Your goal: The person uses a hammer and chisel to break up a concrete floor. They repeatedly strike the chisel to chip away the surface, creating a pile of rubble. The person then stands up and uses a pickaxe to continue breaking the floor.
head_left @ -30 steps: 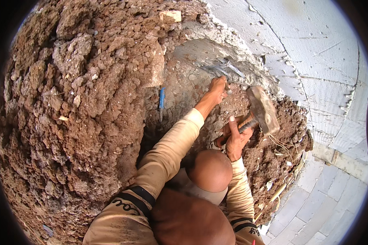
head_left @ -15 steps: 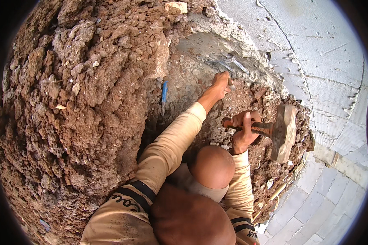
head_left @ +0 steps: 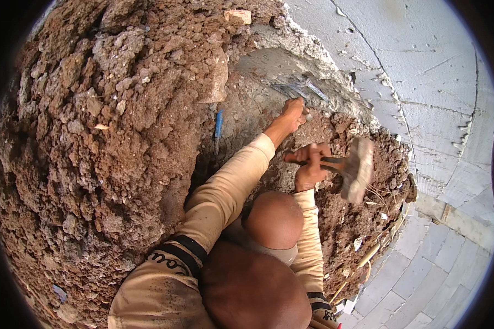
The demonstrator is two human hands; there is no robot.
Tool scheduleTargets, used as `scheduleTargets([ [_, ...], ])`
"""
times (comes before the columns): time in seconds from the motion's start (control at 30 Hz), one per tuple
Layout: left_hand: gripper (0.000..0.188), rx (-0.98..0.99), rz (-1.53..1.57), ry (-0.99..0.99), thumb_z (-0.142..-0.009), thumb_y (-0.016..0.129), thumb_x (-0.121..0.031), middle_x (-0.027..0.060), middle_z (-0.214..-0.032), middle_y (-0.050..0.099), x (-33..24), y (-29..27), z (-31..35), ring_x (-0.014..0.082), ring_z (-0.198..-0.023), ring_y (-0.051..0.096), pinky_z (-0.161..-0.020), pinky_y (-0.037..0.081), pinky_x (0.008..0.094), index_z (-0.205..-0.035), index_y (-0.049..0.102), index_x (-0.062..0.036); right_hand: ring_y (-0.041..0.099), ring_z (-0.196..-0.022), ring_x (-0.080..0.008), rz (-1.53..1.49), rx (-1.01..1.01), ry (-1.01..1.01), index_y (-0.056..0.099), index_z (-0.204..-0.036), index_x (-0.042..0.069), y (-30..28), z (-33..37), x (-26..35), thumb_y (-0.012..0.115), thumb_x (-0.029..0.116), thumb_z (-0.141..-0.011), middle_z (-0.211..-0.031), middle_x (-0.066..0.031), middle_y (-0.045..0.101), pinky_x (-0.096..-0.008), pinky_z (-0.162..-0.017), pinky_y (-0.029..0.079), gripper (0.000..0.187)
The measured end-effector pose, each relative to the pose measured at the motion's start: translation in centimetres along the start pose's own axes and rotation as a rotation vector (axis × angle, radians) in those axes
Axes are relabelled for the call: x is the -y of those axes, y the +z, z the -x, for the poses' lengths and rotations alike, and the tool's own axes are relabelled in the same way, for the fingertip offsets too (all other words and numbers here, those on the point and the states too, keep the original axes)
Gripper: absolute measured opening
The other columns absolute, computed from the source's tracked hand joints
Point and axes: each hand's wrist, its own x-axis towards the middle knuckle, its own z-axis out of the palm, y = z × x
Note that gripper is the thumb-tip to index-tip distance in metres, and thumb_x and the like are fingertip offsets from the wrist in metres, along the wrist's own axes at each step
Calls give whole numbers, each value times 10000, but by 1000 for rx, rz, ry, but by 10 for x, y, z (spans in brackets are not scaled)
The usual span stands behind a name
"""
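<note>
My left hand [head_left: 293,114] is closed around a chisel [head_left: 308,117], of which only the blunt, rounded end shows beside my fingers. The rest is hidden by the hand. Just beyond it, thin bluish-grey metal strips [head_left: 316,92] lie against a rough concrete face [head_left: 274,61]. Lower and to the right, my right hand [head_left: 312,164] grips the short handle of a sledgehammer [head_left: 358,171]. The blocky head points right and is slightly blurred, apart from the chisel.
A slim blue rod [head_left: 219,124] stands in the dirt left of my left forearm. Broken reddish-brown soil [head_left: 99,164] rises on the left. A grey block wall [head_left: 428,71] and grey paving [head_left: 422,268] lie on the right. My bare knees [head_left: 274,219] are between my arms.
My right hand and the sledgehammer have moved left and slightly up, nearer the chisel. The left hand keeps its hold in nearly the same place.
</note>
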Motion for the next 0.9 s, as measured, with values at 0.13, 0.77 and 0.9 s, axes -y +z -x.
scheduleTargets([
  [0.13, 142, -30, 155, 101, -952, 521, -194, 71, -732, 521, 19, -6, -23, 132, -505, 419, -358, 281, 271, -882, 504, -72, 444, -493, -125, 350, -122, 571, 550, -793, 6, -23, 19, -70, 676, 147, -901, -588, -37, 505, -294, -475, 381, 218],
  [0.77, 222, -44, -81, -71, -1015, 482, -258, 77, -707, 566, 4, 8, -4, 112, -428, 379, -354, 291, 242, -881, 473, -80, 381, -460, -135, -340, -219, 3, 424, -714, 76, -24, 20, -45, 577, 62, -900, -569, -17, 413, -321, -460, 362, 241],
  [0.9, 119, -47, -107, -43, -993, 501, -217, 10, -725, 543, -16, -13, -10, 110, -530, 497, -376, 343, 251, -917, 507, -125, 368, -401, -139, 2, -197, 773, 453, -675, 72, -12, 14, -57, 659, 101, -863, -511, -15, 404, -324, -412, 356, 280],
])
